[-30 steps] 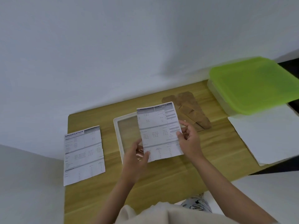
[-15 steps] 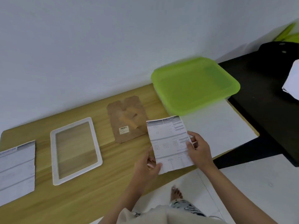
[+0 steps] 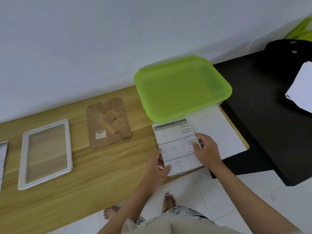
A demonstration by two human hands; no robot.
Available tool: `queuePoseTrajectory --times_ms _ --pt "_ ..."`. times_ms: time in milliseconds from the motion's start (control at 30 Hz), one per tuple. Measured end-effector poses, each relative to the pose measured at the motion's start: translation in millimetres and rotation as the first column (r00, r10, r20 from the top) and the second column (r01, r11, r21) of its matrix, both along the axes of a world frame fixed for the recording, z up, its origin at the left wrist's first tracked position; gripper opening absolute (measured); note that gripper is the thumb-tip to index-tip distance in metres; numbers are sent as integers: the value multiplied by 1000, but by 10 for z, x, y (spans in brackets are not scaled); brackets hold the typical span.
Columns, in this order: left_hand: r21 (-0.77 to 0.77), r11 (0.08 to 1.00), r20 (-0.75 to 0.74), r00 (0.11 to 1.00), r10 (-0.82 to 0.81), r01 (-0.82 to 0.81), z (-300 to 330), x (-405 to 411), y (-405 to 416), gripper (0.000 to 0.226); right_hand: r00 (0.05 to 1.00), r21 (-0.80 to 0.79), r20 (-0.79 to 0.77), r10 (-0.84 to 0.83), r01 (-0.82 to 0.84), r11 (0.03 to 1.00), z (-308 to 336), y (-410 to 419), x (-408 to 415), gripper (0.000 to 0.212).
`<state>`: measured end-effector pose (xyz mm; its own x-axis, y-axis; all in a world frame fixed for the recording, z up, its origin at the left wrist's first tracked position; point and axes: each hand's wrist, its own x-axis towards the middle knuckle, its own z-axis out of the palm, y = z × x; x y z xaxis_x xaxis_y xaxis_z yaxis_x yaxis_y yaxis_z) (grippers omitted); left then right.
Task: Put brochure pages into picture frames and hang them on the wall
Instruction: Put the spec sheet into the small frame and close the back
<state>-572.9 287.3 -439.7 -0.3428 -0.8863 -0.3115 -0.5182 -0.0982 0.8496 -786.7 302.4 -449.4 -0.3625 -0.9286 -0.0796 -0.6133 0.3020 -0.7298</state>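
Observation:
I hold a printed brochure page [image 3: 175, 144] with both hands over the right end of the wooden table [image 3: 94, 174]. My left hand [image 3: 157, 168] pinches its lower left corner. My right hand [image 3: 206, 150] grips its right edge. The page lies partly over a white sheet [image 3: 224, 132]. A white picture frame [image 3: 45, 153] lies flat at the table's left, glass showing the wood beneath. Its brown backing board [image 3: 108, 122] with a barcode sticker lies between the frame and the page. A second brochure page [image 3: 3, 159] shows at the left edge.
A box with a green lid [image 3: 182, 86] stands against the wall behind the page. A black table [image 3: 263, 125] adjoins on the right, bearing a black bag [image 3: 287, 56] and white papers [image 3: 300, 88]. My bare feet [image 3: 169, 200] stand on white floor tiles.
My view and both hands have swung right, carrying the page away from above the frame to the table's right end, where it is now lower, over the white sheet.

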Motion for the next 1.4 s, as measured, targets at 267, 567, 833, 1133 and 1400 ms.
queuePoseTrajectory --times_ms 267,567,833,1133,1400 --pt "-100 991 190 979 -72 93 -20 -139 -33 68 996 -4 -78 41 -42 999 -107 -82 -110 24" --pt "-116 987 194 977 -90 114 -75 -155 -60 68 986 42 -162 -27 34 999 -132 -82 -88 37" --pt "-94 994 87 995 -55 64 -10 118 -68 42 975 -5 -215 -63 64 998 -18 -128 230 39" --pt "-199 966 66 981 182 -166 108 1485 -233 41 991 -182 -115 72 -92 979 125 -529 1770 29" --pt "-274 851 78 872 484 -448 233 3771 -377 35 940 -122 110 324 -310 943 322 -950 4094 24"
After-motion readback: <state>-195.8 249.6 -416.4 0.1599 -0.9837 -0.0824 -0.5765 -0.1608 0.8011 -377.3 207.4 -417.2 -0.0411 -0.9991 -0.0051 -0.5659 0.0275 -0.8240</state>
